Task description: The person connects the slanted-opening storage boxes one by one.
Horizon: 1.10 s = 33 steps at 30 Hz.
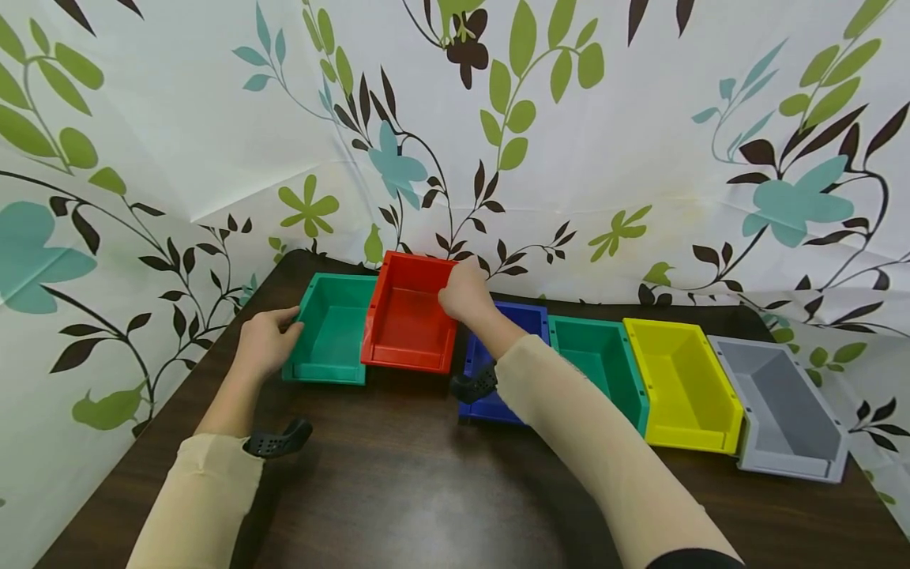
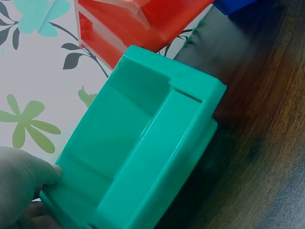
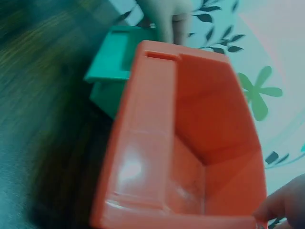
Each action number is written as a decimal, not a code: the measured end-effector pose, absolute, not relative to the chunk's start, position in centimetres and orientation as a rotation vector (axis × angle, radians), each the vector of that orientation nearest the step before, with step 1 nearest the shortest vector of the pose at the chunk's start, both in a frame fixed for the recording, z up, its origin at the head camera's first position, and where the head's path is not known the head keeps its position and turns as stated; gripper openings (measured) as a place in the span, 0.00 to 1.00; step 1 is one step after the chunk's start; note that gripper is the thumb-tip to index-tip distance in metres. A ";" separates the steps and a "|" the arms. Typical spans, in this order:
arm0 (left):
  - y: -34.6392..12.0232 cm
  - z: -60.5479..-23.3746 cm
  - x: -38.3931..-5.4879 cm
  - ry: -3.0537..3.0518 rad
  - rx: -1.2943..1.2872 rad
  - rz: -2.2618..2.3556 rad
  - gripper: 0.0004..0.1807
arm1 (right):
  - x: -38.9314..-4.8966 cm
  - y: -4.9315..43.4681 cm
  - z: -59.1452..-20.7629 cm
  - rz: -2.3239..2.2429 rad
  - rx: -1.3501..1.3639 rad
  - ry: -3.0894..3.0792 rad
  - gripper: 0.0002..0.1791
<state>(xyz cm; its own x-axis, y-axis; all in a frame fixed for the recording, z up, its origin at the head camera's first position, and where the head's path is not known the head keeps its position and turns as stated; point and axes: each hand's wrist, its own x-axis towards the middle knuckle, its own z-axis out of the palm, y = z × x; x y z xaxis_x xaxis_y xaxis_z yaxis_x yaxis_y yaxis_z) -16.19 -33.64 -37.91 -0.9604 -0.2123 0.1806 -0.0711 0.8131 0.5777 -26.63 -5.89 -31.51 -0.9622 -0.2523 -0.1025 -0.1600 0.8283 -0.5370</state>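
Our left arm [image 1: 195, 498] and right arm [image 1: 604, 442] both reach forward, the right slanting inward. Our left hand [image 1: 265, 341] pinches, thumb [image 2: 44, 171] opposite the fingers; our right hand [image 1: 466, 291] grips, knuckles bent, though its fingertips seem mostly hidden.

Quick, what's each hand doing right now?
Left hand: closed, pinching the leftmost green bin by its edge.
Right hand: closed, gripping the red bin by its edge.
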 end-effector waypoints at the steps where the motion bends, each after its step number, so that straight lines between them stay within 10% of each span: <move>1: -33.6 -37.9 -16.1 -2.761 0.222 -0.862 0.22 | -26.3 -6.1 -31.6 -0.792 -0.338 2.856 0.16; 10: -33.1 -38.2 -16.0 -2.757 0.205 -0.875 0.23 | -24.0 -8.6 -32.7 -0.728 -0.342 2.863 0.63; 24: -33.4 -38.3 -16.0 -2.771 0.199 -0.872 0.23 | -24.1 -9.4 -33.9 -0.403 -1.101 2.723 0.38; 33: -33.3 -38.2 -15.9 -2.769 0.214 -0.888 0.23 | -23.9 -9.7 -34.3 -0.438 -1.165 2.669 0.43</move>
